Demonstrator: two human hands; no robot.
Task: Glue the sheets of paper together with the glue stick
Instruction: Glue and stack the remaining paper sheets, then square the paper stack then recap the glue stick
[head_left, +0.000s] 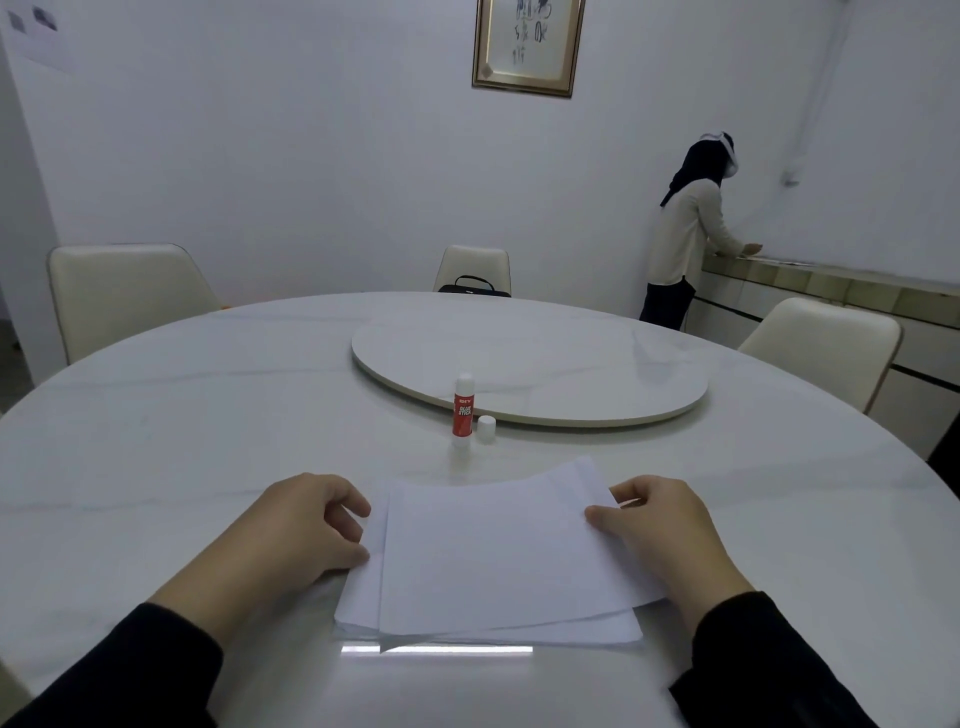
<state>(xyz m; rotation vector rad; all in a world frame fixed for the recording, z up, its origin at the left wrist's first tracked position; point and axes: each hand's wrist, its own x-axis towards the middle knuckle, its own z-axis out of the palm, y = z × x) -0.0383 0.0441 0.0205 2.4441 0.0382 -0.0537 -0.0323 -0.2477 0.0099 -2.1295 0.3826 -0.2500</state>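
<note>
Here — both hands (306, 525) on sheets (498, 556)

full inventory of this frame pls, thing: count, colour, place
paper sheets: a loose stack, white, table's near edge
glue stick: 1, red and white, upright, uncapped, beyond the sheets
cap: 1, white, right of the glue stick
turntable: 1, white, table centre
table: 1, white marble, round
chairs: 3, cream, round the table
bag: 1, black, on far chair
framed picture: 1, gold frame, wall
person: 1, at right counter
left hand: grips sheets' left edge
right hand: grips sheets' right edge
</note>
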